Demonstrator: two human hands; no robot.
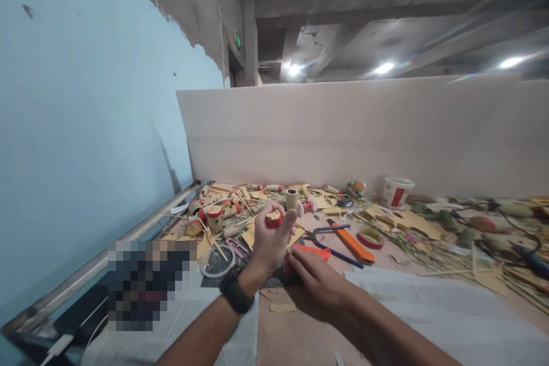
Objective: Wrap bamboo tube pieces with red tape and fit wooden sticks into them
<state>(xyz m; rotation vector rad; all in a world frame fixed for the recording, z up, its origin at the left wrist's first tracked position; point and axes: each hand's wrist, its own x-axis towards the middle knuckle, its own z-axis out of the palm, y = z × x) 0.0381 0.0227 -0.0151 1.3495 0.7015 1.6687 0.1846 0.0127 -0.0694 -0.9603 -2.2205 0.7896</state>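
My left hand (pixel 268 240), with a black watch on the wrist, is wrapped round a small piece with a red rim and a pale top (pixel 274 218). Low and just to the right, my right hand (pixel 311 271) has its fingers pressed together close to the left palm, near a thin pale stick; what its fingertips hold is too small to name. Behind the left hand an open bamboo tube (pixel 291 199) stands upright, beside a spool of red thread (pixel 307 206).
Blue-handled pliers (pixel 338 245), an orange cutter (pixel 352 242) and a red tape roll (pixel 370 238) lie right of the hands. To the left are a white ring (pixel 218 262) and red-rimmed bamboo pieces (pixel 214 219). A paper cup (pixel 397 192) stands behind.
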